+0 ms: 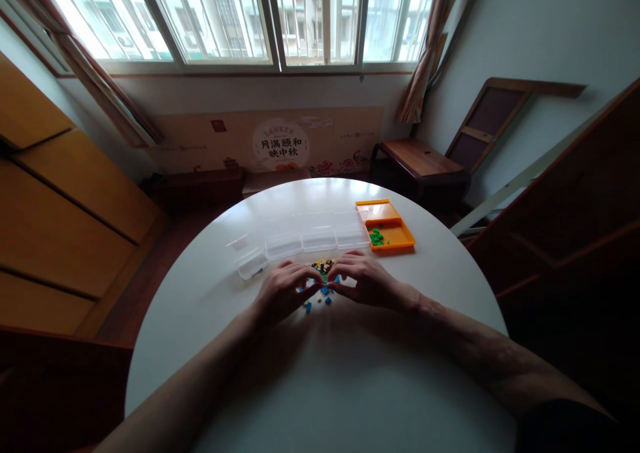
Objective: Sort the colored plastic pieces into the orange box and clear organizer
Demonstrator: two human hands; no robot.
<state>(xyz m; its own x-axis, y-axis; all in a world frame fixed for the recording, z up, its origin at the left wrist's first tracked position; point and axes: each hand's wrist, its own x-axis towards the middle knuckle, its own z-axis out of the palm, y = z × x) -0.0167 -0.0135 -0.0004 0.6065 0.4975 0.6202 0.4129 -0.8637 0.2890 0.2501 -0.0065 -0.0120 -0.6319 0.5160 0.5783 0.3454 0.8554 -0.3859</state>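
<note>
A small heap of mixed-colour toy bricks [321,281] lies on the round white table [320,386]. My left hand [283,291] rests palm down at the heap's left side, fingers curled over the bricks. From the right, my right hand [363,279] reaches in with its fingertips among the pieces. Whether either hand pinches a brick is hidden by the fingers. Behind the heap stands a row of clear plastic boxes [310,234], and an orange tray [387,228] with green bricks [377,237] in it.
A small clear box [249,258] with its lid up sits at the row's left end. Wooden cabinets stand at the left [55,219], a low wooden bench [420,161] and a dark wooden structure [580,219] at the right. Windows lie beyond the table.
</note>
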